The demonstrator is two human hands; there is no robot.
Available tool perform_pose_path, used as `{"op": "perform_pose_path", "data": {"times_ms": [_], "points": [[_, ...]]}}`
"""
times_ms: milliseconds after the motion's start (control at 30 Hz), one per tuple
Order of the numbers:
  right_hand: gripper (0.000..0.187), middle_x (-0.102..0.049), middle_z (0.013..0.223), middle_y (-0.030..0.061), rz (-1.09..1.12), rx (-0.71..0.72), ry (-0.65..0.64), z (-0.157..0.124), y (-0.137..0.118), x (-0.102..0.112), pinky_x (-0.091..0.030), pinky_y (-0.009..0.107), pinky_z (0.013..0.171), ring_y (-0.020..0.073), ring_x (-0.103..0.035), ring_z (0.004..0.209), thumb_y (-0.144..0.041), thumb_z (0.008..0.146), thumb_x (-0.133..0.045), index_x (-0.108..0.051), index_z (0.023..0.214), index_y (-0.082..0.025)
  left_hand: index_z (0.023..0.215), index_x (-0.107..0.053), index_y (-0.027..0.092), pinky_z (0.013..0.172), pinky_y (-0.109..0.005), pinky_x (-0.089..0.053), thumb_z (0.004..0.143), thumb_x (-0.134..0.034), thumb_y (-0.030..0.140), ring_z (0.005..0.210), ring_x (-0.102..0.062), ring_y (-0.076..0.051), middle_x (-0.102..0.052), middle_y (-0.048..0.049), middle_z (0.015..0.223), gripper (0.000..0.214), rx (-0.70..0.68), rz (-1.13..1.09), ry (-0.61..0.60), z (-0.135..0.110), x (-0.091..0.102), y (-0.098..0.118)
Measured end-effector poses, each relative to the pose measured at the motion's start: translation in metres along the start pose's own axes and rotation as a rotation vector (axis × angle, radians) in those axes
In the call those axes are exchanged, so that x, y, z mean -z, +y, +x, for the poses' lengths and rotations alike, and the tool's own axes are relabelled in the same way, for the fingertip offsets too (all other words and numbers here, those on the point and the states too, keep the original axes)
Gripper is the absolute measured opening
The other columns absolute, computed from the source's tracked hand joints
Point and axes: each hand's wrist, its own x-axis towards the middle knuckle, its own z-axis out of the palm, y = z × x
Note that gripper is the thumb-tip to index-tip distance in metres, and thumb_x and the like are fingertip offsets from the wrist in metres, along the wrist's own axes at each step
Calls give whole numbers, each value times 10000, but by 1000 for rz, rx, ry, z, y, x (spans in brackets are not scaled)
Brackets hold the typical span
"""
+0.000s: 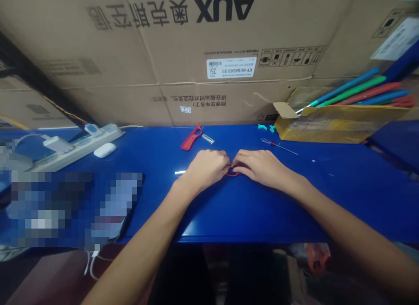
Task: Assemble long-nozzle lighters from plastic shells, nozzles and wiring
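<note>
My left hand (207,167) and my right hand (260,165) rest side by side on the blue table (343,187), fingers curled inward. Between them both pinch a small red plastic part (232,172), mostly hidden by the fingers. A thin silvery piece (180,172) sticks out to the left of my left hand. Beyond the hands lie a red plastic handle piece (191,137) and a small clear part (208,139).
A small screwdriver (278,146) and two teal bits (266,128) lie at the back right near a yellow box (337,121) of coloured tools. A white power strip (78,145), an earbud case (104,150) and a phone (126,213) sit left. Cardboard boxes (196,56) wall the back.
</note>
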Motion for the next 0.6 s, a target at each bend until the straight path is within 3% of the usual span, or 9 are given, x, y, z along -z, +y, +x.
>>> {"op": "perform_pose_path", "data": {"times_ms": [267,433,600], "points": [[198,-709,1076,40,-38,9,-33,-2,-5,2,-264,287,591,192,-661,868,-357,1016,-556,-697,1035,-220,874,-758,168,591,-299,-424,959,-556,279,762,-705,-238,-737,-84,895,246,25,38,-3,2,-1,6],[177,-715,1077,47,-30,-9,-43,-2,-5,5,-292,285,611,201,-667,908,-325,1008,-567,-708,1017,-218,957,-747,134,605,-316,-450,974,-523,232,787,-710,-266,-715,-117,886,246,-5,105,-19,4,-4,16],[205,-724,1085,52,-23,-1,-44,-1,-5,4,-323,287,625,211,-674,923,-348,1007,-569,-733,1040,-229,926,-757,138,638,-304,-466,983,-521,242,834,-709,-259,-724,-128,920,264,-5,53,-51,4,-3,12]]}}
